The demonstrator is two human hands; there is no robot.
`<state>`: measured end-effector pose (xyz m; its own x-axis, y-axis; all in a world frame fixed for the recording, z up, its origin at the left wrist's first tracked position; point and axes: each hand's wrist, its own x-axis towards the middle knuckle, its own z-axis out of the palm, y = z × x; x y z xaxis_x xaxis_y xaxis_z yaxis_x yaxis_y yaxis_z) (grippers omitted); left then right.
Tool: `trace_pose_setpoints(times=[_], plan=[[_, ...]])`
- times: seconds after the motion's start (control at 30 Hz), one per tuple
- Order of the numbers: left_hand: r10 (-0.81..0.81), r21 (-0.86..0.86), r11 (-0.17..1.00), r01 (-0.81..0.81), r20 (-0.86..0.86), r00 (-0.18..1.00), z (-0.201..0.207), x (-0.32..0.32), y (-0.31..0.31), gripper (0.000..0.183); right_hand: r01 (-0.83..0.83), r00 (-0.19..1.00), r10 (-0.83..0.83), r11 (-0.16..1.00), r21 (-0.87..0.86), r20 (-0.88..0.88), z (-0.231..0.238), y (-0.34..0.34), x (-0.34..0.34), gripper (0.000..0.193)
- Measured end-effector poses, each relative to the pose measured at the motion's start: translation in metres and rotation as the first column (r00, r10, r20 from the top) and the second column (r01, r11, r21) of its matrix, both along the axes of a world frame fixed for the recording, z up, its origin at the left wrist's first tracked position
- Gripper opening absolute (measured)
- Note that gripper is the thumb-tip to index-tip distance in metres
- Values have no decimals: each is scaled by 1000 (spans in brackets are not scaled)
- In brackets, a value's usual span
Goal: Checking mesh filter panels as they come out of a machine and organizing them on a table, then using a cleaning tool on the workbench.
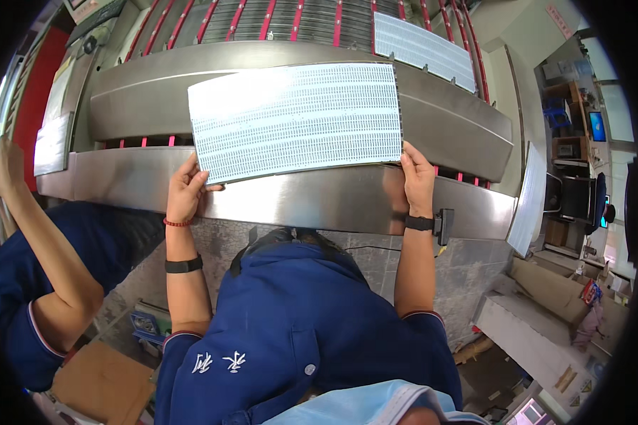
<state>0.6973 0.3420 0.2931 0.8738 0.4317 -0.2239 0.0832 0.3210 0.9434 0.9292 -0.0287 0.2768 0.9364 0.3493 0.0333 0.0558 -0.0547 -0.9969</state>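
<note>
Gripping the large, thin, pale blue-white rectangular panel [296, 119] by its near corners, you have one hand on each side of it. Your left hand [186, 190] pinches the lower left corner, thumb on top and fingers curled beneath the edge; your right hand [418, 178] clasps the lower right corner in the same way, fingers folded around the rim. The panel is flat and stiff, covered in fine rows of tiny repeated marks that give it a ribbed, gridded look (glare washes out its upper left part). It lies across the curved brushed-steel guard [446, 106] of the conveyor, its near edge resting over the closer brushed-steel front rail [312, 202], which shows a soft, streaked sheen.

Beyond the guard, a slatted grey conveyor belt with red strips [276, 18] runs away from you, and a second pale gridded panel [424, 48] lies on it, well apart from yours. Another such sheet [52, 144] leans at the far left end of the machine, and one more [528, 202] hangs at the right end.

On your wrists sit a black band [183, 265], a thin red bracelet [176, 223] and a black watch strap [419, 223]. You wear a blue collared work shirt [297, 333]. A co-worker's bare arm [39, 241] reaches up at your left. Below, the floor is speckled grey stone [375, 258], with a brown cardboard box [103, 382] at lower left and a cluttered desk area [577, 134] at the right.
</note>
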Motion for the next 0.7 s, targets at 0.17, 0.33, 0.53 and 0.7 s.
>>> trace_pose_setpoints(times=[0.17, 0.33, 0.53, 0.7], plan=[[-4, 1, 1000, 4, 40, 999, 1, -2, -1, 44, 12, 1000, -12, 1000, -27, 17, 2, 2, -3, 28], [12, -12, 1000, -11, 51, 999, -3, -4, 0, 45, -6, 1000, 6, 1000, -26, 9, 2, 2, -4, 28], [31, -40, 999, -30, 40, 999, -4, -4, 1, 46, 11, 1000, -10, 999, -40, 12, 0, 0, -3, 28], [73, -49, 996, -71, 41, 996, -3, -7, 0, 45, 6, 1000, -5, 997, -83, 11, 0, 3, -2, 28]])
